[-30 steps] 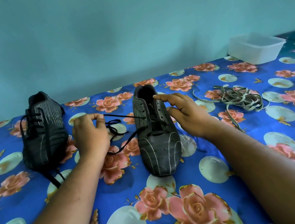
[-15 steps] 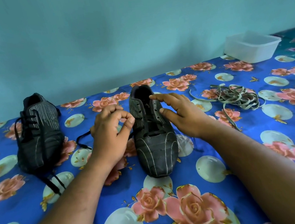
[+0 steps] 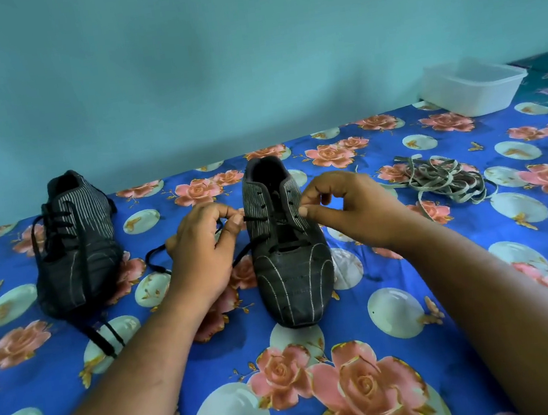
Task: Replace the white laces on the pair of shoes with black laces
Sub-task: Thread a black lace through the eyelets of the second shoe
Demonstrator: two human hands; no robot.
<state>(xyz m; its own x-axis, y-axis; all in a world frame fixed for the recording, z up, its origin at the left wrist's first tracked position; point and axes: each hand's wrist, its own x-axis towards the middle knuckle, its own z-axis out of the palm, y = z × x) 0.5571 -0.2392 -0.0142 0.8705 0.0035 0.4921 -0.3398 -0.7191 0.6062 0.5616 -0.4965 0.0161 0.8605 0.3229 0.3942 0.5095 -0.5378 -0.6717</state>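
- You are mid-lacing on the second shoe (image 3: 285, 240), which sits toe toward you near the middle of the bed (image 3: 363, 303); only its lowest eyelets carry the black lace (image 3: 255, 219), and the upper holes are bare
- The first shoe (image 3: 75, 242), toward the bed's left edge, already wears black laces, so the job looks a bit past halfway
- Your left hand (image 3: 201, 247) pinches the black lace between thumb and forefinger, right at the shoe's left eyelet row; the other fingers are curled in
- The slack of that lace loops out on the bed just left of your left hand
- Your right hand (image 3: 345, 212) is curled at the right eyelet row, thumb and forefinger tips closed together; it probably pinches the lace's other end or the flap edge, but the view is too small to tell which
- The old white laces (image 3: 441, 179) lie in 1 heap toward the bed's right edge, well apart from both shoes
- A white plastic tub (image 3: 472, 88) stands at the far right corner
- Next, I judge, you need to aim the lace tip into the next free hole on the opposite row, then draw the slack through evenly, keeping both ends about equal
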